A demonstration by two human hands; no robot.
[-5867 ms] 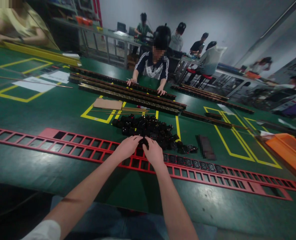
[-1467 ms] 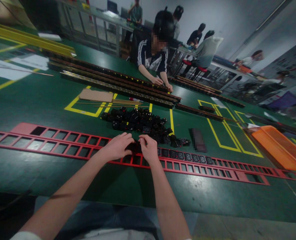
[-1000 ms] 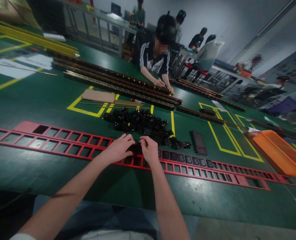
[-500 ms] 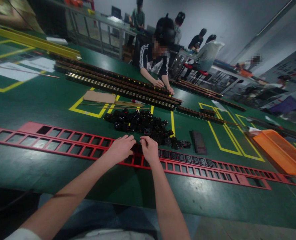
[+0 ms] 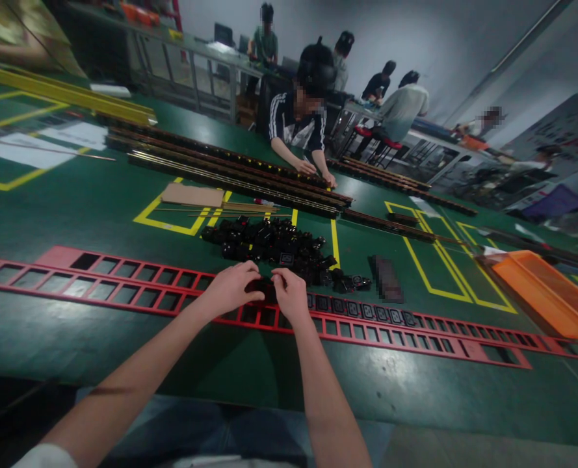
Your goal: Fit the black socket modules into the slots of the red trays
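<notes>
My left hand (image 5: pixel 237 288) curls its fingers and thumb around a black socket module (image 5: pixel 260 285) above the red slotted frame (image 5: pixel 171 276). Opposite it, my right hand (image 5: pixel 289 294) is closed in a pinch at the module's right side; its fingertips partly hide the contact. Just right of my hands, a row of black socket modules (image 5: pixel 352 308) sits in the frame's far row of openings. Beyond my fingers lies a heap of loose black socket modules (image 5: pixel 279 240). A second row of openings (image 5: pixel 386 335) runs along the near side.
An orange bin (image 5: pixel 547 292) stands at the right. Long dark rails (image 5: pixel 230 169) lie across the green table, with a co-worker (image 5: pixel 298 123) leaning over them opposite. A cardboard piece (image 5: pixel 192 194) and thin strips lie behind the heap. A dark flat piece (image 5: pixel 387 279) lies right of it.
My left hand has shifted slightly left and its thumb now shows lower, with more of the black module visible between my hands. My right hand stays nearly in place.
</notes>
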